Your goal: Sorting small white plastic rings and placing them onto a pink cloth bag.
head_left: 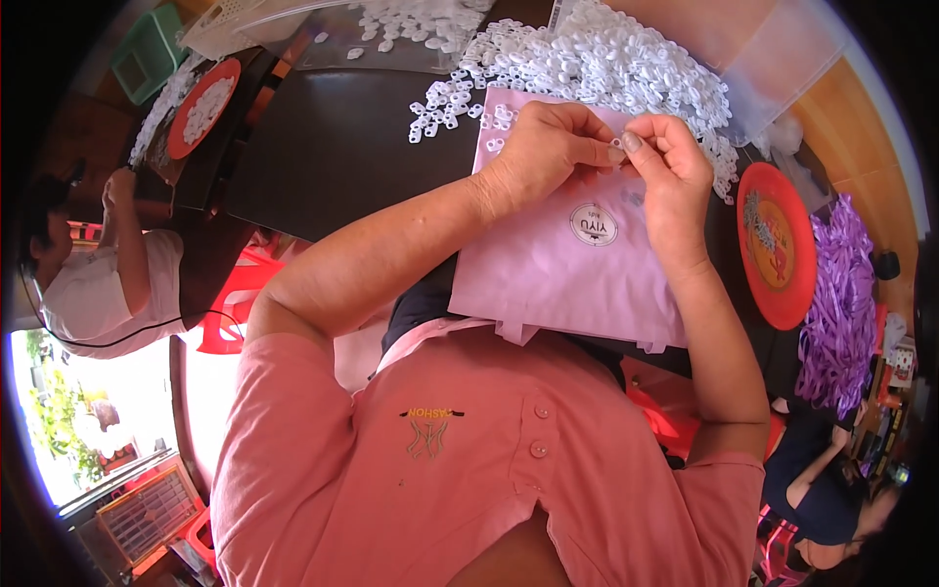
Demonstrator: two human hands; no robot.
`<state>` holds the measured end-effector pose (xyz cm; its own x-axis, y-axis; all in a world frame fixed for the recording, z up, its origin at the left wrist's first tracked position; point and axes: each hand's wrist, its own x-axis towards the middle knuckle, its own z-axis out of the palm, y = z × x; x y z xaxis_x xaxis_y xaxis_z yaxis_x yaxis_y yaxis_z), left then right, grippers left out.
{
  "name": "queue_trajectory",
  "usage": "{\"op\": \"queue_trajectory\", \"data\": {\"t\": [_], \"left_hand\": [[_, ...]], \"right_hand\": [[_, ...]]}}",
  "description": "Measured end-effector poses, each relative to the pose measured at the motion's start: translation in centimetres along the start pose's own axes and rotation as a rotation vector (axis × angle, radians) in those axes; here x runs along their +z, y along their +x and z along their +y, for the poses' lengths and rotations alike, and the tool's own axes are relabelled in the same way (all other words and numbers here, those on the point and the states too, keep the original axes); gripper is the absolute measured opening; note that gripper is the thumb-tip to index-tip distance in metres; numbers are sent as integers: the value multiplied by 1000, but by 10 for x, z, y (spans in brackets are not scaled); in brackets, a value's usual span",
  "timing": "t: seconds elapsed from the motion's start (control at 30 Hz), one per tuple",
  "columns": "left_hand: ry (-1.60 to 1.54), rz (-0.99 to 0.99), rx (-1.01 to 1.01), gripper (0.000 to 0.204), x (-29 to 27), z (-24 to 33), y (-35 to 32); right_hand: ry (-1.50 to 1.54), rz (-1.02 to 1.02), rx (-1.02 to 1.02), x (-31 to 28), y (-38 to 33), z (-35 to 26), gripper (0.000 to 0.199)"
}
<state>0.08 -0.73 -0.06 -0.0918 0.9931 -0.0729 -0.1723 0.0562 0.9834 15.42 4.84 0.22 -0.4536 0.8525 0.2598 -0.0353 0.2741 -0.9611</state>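
Above a pink cloth bag (548,274) on the dark table, my two hands meet fingertip to fingertip. A small white plastic piece (617,144) shows between them, mostly covered by the fingers. My left hand (553,147) pinches it from one side, thumb against forefinger. On the other side my right hand (675,166) is closed too, its thumb and forefinger pressed at the same piece. A few loose white plastic pieces (497,122) lie on the bag's far left corner. Just beyond my hands spreads a large heap of such pieces (616,59).
To the right stand a red oval tray (804,279) with small metallic parts and a bundle of purple ribbons (839,303). A clear plastic bin (391,44) holds more white pieces at the back. Another person (108,264) works at the left beside a red plate (203,110).
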Motion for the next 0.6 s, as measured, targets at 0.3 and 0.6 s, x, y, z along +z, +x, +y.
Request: {"op": "queue_trajectory", "data": {"t": [0.3,0.6], "left_hand": [[-229,36,-25,10,-6,-4,7],[-126,52,-1,10,-6,-5,7]], "right_hand": [[62,-36,75,5,0,0,5],[-80,-25,-37,0,0,9,5]]}}
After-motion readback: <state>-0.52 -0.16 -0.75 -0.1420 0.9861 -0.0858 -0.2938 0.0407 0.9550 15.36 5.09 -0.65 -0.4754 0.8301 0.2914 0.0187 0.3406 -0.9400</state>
